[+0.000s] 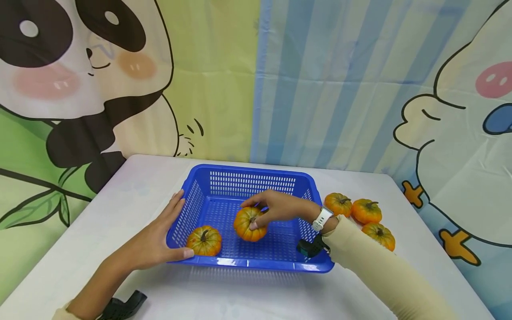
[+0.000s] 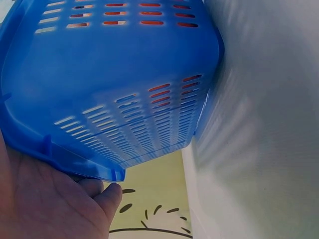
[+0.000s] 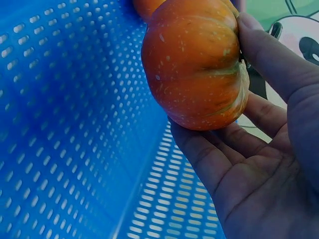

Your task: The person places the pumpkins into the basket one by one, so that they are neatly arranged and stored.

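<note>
A blue plastic basket (image 1: pixel 256 263) with slotted walls sits on the white table. My left hand (image 1: pixel 160 240) holds its near left corner, thumb on the front rim and fingers along the left side; the left wrist view shows the palm (image 2: pixel 55 204) against the underside of the rim. Inside the basket, my right hand (image 1: pixel 276 208) grips a small orange pumpkin (image 1: pixel 245 226), thumb near the stem and fingers around the far side. In the right wrist view that pumpkin (image 3: pixel 194 69) shows its orange, speckled side. Another small pumpkin (image 1: pixel 204 242) lies in the basket's near left corner.
Right of the basket, three more small pumpkins (image 1: pixel 366 211) stand grouped on the table (image 1: pixel 424 249), partly behind the right forearm. A cartoon-printed curtain (image 1: pixel 320 89) hangs behind the table. The right wrist carries a white watch (image 1: pixel 322 218) and a black strap mount (image 1: pixel 312 246).
</note>
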`<control>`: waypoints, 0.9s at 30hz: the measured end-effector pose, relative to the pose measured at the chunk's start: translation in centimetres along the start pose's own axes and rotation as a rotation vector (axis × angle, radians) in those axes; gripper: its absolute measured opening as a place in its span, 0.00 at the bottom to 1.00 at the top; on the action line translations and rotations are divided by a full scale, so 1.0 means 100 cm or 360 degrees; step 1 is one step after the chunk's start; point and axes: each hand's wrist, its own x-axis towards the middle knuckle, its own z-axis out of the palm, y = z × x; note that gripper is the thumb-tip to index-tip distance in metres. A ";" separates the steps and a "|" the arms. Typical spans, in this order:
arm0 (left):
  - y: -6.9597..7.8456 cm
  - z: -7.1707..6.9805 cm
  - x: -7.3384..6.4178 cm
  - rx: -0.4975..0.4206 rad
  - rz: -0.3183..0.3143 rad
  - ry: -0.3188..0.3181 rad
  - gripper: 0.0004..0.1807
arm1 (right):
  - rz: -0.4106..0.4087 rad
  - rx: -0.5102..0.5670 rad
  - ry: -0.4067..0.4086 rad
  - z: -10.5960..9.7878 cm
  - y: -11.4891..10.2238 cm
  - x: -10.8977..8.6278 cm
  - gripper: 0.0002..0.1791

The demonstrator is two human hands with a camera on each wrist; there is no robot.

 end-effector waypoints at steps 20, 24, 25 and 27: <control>0.001 -0.002 0.001 -0.0023 0.0013 -0.0006 0.65 | -0.0032 -0.0008 -0.0163 0.014 -0.005 0.013 0.31; 0.002 -0.002 0.000 -0.0033 0.0012 -0.0013 0.64 | -0.0022 0.0004 -0.0199 0.018 -0.005 0.014 0.32; 0.001 -0.002 0.000 -0.0032 0.0012 -0.0013 0.64 | -0.0018 0.0001 -0.0206 0.018 -0.005 0.015 0.32; 0.001 -0.001 0.000 -0.0028 0.0015 -0.0011 0.64 | -0.0006 -0.0006 -0.0216 0.019 -0.005 0.015 0.32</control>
